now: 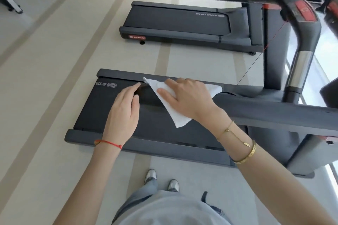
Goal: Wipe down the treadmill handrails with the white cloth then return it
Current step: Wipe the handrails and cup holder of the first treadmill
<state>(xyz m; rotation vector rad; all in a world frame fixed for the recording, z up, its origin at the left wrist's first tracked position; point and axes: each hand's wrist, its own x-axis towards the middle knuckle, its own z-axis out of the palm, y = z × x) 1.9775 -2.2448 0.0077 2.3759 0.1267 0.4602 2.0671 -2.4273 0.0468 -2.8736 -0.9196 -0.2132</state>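
the white cloth (pixel 164 95) lay draped over the near handrail (pixel 274 115) of the treadmill (pixel 113 107), at about the centre of the view; one corner pointed toward ten o'clock, another hung down toward six o'clock, and a third showed past the right hand toward three o'clock; the right hand (pixel 188 97) lay flat on top of it, fingers spread and mostly straight, pressing the cloth onto the rail rather than closing round it; the left hand (pixel 124 111) was just beside it at nine o'clock, fingers straight and together, fingertips near the end of the rail, holding nothing; whether it touched the rail i could not tell.

the cloth looked thin, light and limp, folding wherever it was unsupported; i judged it would bunch or slide under a loose palm, so it seemed best gathered into a pad under the fingers, or wrapped round the rail and gripped from above; nothing about it seemed fragile. the rail looked smooth, dark and rigid, a surface the cloth should glide over easily.

below the hands lay the treadmill's dark belt and grey side rails; the curved console arm (pixel 301 42), part chrome, rose at two o'clock; a second treadmill (pixel 182 23) stood at twelve o'clock on a pale floor (pixel 45 78) with darker stripes; other dark equipment sat at eleven o'clock, too far off to identify; the person's grey shoes (pixel 161 181) showed at six o'clock.
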